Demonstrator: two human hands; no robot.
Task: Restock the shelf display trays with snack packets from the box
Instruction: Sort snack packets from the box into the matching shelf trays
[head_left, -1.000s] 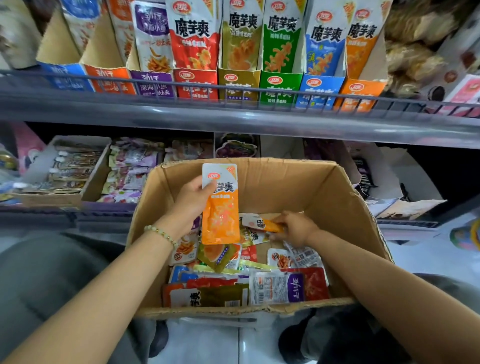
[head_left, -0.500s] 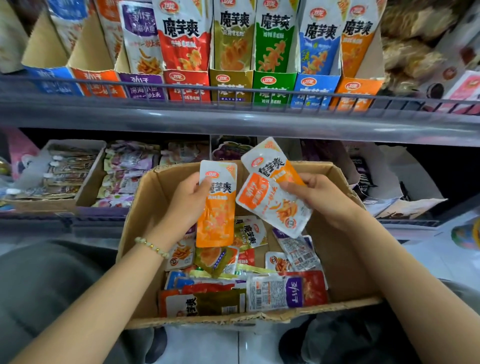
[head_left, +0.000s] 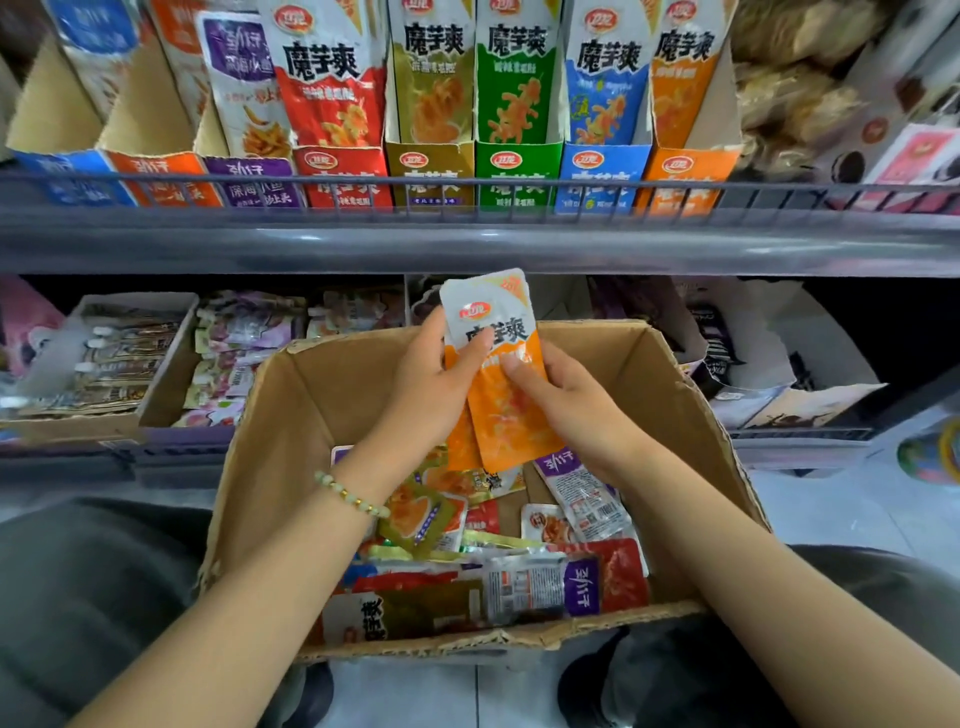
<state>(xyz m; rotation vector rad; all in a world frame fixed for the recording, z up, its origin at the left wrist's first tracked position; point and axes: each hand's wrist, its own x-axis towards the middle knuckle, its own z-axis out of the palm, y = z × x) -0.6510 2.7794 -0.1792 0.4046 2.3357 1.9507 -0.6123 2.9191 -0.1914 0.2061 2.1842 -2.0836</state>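
Packets (head_left: 506, 415), previously split between hands, are now stacked, gripped by left hand (head_left: 431, 384) and right hand (head_left: 571, 410); shelving is judged next.

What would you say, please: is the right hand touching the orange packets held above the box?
Touching. In the head view the right hand pinches the orange packets, its thumb on their front; the left hand grips them too.

Clear bags of brown baked snacks (head_left: 800, 67) fill the right end of the grey metal upper shelf (head_left: 467, 244); white floor tiles (head_left: 841, 514) show below.
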